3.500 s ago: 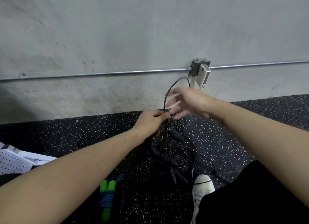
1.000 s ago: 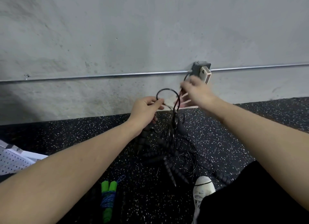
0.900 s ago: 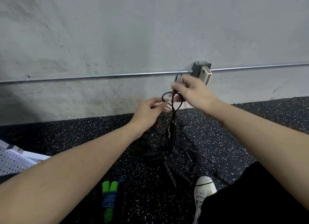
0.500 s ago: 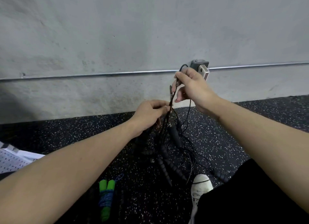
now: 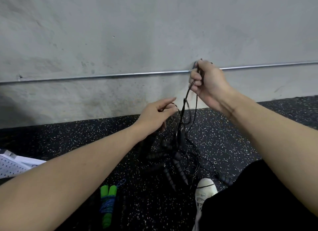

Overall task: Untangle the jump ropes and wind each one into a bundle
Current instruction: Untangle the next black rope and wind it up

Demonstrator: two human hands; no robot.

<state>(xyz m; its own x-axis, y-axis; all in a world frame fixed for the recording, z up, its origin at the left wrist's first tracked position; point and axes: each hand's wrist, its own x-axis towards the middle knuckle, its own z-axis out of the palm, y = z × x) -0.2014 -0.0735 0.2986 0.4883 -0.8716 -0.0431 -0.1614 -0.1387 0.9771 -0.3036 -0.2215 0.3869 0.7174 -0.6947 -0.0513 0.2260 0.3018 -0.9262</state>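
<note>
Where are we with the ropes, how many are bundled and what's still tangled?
Done: one green-handled rope lies wound into a bundle on the floor. In hand: the right hand pulls a black cord up from the black tangle, with the left hand at a loop. Left: that tangle is still knotted, none of it wound.

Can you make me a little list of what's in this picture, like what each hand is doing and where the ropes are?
right hand: raised in front of the wall, fingers curled round a thin black cord
left hand: lower, fingers loosely out, touching a cord loop
black jump ropes: tangled heap, ribbed handles hanging down to the floor
green-handled rope: already wound into a bundle, lying on the floor
floor: black with white speckles
white shoe: beside the tangle
wall pipe: runs along the grey wall
</note>
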